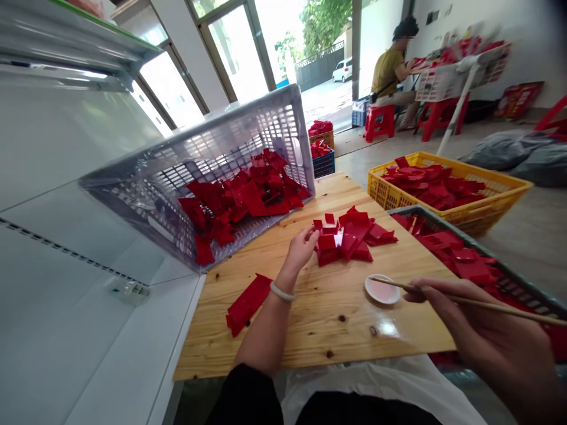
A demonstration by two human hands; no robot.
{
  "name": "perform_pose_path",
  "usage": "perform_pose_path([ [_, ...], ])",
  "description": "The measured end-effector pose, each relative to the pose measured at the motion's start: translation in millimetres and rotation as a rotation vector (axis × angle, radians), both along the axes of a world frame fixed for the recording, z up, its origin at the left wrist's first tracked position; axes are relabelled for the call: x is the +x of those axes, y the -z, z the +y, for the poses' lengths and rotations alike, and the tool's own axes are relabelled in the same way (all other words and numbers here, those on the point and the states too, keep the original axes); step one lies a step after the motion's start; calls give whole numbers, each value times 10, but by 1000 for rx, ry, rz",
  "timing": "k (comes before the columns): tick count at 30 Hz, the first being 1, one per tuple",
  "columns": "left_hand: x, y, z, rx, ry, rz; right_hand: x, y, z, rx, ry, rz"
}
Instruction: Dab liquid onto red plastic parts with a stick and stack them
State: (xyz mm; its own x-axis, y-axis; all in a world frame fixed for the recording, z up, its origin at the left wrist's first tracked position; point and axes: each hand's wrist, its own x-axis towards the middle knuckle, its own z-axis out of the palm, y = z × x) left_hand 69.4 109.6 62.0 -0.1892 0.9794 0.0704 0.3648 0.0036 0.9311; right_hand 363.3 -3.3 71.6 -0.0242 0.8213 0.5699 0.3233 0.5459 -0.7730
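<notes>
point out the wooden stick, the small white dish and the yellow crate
wooden stick [392, 284]: head view, on its thin front section, ahead of the fingers
small white dish [384, 303]: head view, on its near rim
yellow crate [492, 213]: head view, on its outer wall

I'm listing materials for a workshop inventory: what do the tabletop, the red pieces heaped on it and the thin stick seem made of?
Tabletop: wood with a light sheen; knots, grain and a glare spot show.
Red pieces: probably stiff plastic, smooth and glossy, judging by crisp edges and bright reflections.
Thin stick: likely wood or bamboo from its tan colour; finish unclear.
</notes>
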Motion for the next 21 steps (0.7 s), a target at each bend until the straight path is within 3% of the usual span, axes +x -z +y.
perform_pose_path([
  [6, -813, 6, -1066, -190, -146, 330, 172, 269, 404, -62, -40, -265],
  [10, -1290, 149, -1566, -307, -193, 520, 134, 421, 544, -203, -61, -351],
  [15, -1456, 370, -1832, -312, -223, 617, 94, 546, 598, -267, -64, -417],
  [18, -1499, 343, -1880, -408, -257, 642, 118, 541, 600, -284, -61, -431],
  [21, -1551, 248, -1875, -396, -202, 678, 161, 489, 584, -295, -54, -422],
])
